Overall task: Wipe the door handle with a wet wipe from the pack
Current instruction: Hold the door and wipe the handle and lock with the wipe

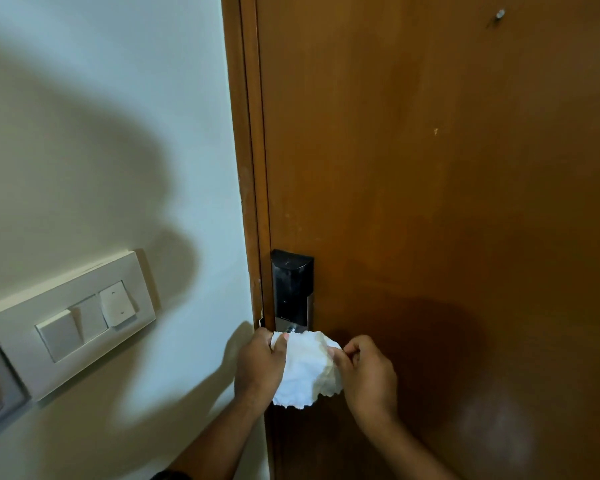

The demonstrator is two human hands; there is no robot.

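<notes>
A crumpled white wet wipe [307, 370] hangs spread between my two hands in front of the brown wooden door [430, 202]. My left hand [258, 368] pinches its upper left edge and my right hand [369, 375] pinches its upper right edge. Just above the wipe sits the black and silver lock unit [291, 289], with a small metal part of it [291, 329] showing at the wipe's top. The door handle itself is hidden behind the wipe and my hands. The pack of wipes is out of view.
A white switch plate [70, 323] with rocker switches is mounted on the pale wall [101, 133] to the left. The brown door frame [246, 168] runs between wall and door. A small metal screw [499, 13] sticks out high on the door.
</notes>
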